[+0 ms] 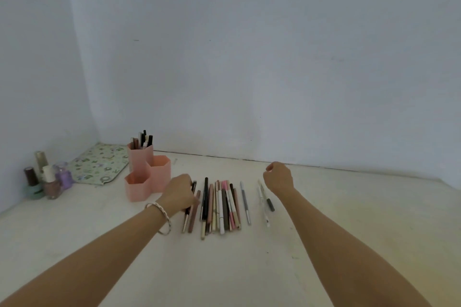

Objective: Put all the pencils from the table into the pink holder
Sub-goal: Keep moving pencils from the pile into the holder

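Observation:
A pink holder [147, 177] of three hexagonal cups stands at the left of the table; its tallest back cup holds several pencils [143, 139]. A row of several pencils [222, 207] lies side by side in the middle of the table. My left hand [178, 194] rests on the leftmost pencils [190, 212] of that row, fingers curled around a dark one. A grey pencil [245, 203] lies apart to the right, and further right lie two more [265, 203]. My right hand [279, 178] hovers above those, fingers curled shut, holding nothing visible.
Several nail polish bottles [47, 179] stand at the far left by the wall. A patterned flat pouch [99, 164] lies in the corner behind the holder. Blue walls close off the back and the left of the white table [349, 219].

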